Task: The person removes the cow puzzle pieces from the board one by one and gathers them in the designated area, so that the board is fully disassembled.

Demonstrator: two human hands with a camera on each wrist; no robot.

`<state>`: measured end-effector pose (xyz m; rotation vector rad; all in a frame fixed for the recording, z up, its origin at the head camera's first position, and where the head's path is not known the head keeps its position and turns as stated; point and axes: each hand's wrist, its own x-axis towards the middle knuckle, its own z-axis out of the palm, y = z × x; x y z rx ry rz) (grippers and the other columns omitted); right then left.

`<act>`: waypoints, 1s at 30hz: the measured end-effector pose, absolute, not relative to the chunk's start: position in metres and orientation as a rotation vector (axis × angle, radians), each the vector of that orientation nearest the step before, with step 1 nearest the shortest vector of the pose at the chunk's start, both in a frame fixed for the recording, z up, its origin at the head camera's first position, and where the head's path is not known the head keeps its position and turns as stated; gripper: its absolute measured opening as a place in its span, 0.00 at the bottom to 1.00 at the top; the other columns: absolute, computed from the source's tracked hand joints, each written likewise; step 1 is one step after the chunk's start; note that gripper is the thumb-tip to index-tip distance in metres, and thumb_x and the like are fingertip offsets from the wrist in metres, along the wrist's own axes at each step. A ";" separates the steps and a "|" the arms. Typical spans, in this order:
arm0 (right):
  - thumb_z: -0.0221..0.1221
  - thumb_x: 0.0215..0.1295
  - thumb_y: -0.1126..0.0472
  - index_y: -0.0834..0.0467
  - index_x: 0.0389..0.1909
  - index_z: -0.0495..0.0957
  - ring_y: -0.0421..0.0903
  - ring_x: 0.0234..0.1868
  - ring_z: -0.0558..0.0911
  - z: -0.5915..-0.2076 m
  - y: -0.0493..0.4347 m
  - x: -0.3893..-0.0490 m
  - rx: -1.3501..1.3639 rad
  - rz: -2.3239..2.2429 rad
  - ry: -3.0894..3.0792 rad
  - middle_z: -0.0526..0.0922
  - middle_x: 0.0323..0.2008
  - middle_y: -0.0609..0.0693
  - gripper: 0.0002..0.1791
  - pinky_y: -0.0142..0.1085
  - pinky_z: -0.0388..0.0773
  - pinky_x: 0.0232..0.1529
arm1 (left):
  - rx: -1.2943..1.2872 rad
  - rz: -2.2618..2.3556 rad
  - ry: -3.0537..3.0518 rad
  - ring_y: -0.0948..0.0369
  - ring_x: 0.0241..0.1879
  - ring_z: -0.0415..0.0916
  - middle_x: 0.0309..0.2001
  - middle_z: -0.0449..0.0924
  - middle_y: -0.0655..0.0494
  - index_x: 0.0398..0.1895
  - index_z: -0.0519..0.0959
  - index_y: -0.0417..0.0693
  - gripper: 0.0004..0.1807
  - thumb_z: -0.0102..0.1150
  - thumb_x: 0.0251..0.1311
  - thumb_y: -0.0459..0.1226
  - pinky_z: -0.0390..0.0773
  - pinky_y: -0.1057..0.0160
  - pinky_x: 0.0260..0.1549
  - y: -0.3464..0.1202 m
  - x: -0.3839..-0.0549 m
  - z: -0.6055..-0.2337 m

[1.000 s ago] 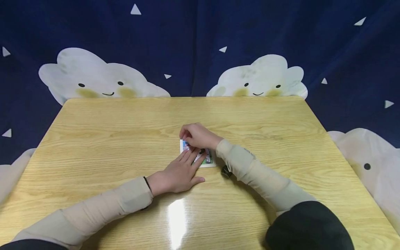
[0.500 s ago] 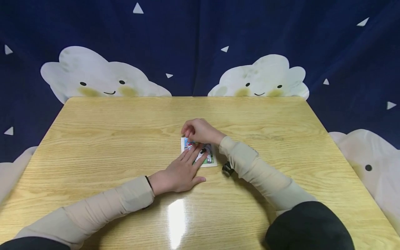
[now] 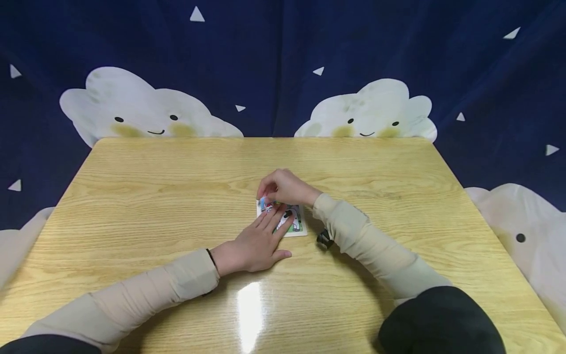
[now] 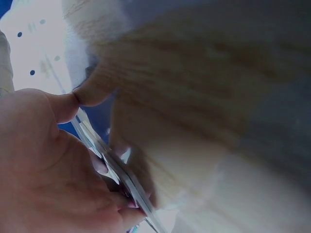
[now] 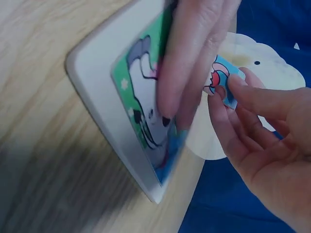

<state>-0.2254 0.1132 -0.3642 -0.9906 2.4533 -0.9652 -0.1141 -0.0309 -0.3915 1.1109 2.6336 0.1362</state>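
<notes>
A small cow jigsaw puzzle in a white tray [image 3: 303, 233] lies mid-table, its picture black, white, green and blue. My left hand [image 3: 254, 247] rests over its lower left with straight, spread fingers across the picture and covers part of the cow. At the upper left corner, my right hand [image 3: 289, 188] pinches a blue and red puzzle piece [image 5: 224, 72] between thumb and fingers. In the right wrist view this piece is tilted up from the tray; other pieces lie flat under the left fingers. The left wrist view shows the tray edge-on [image 4: 131, 182] beside the palm.
The pale wooden table [image 3: 177, 187] runs back to a dark blue curtain [image 3: 274, 59] printed with white clouds. A black wrist-worn device [image 3: 325, 239] sits under the right forearm, close to the tray's right side.
My right hand has shifted slightly up and right. The corner puzzle piece, flat half a second ago, is now tilted up in its fingers. The left hand stays in place.
</notes>
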 end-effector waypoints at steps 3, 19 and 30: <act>0.65 0.59 0.73 0.62 0.35 0.86 0.41 0.32 0.82 -0.360 0.123 -0.228 -0.978 -0.986 2.464 0.87 0.32 0.51 0.06 0.32 0.78 0.37 | 1.115 0.144 2.627 0.46 0.76 0.30 0.77 0.31 0.38 0.79 0.43 0.41 0.42 0.39 0.74 0.57 0.40 0.49 0.72 -0.030 -0.115 -0.392; 0.67 0.56 0.75 0.69 0.36 0.85 0.45 0.33 0.82 -0.363 0.251 -0.252 -0.593 -0.938 2.613 0.86 0.32 0.57 0.06 0.27 0.75 0.35 | 1.136 0.146 2.661 0.45 0.76 0.32 0.77 0.33 0.38 0.79 0.43 0.42 0.41 0.39 0.74 0.56 0.42 0.49 0.72 -0.032 -0.114 -0.395; 0.65 0.58 0.74 0.66 0.37 0.86 0.45 0.32 0.82 -0.374 0.285 -0.255 -0.475 -0.878 2.658 0.87 0.32 0.55 0.06 0.30 0.75 0.30 | 1.125 0.164 2.650 0.47 0.76 0.29 0.78 0.31 0.40 0.79 0.41 0.43 0.42 0.38 0.74 0.57 0.40 0.50 0.72 -0.032 -0.116 -0.399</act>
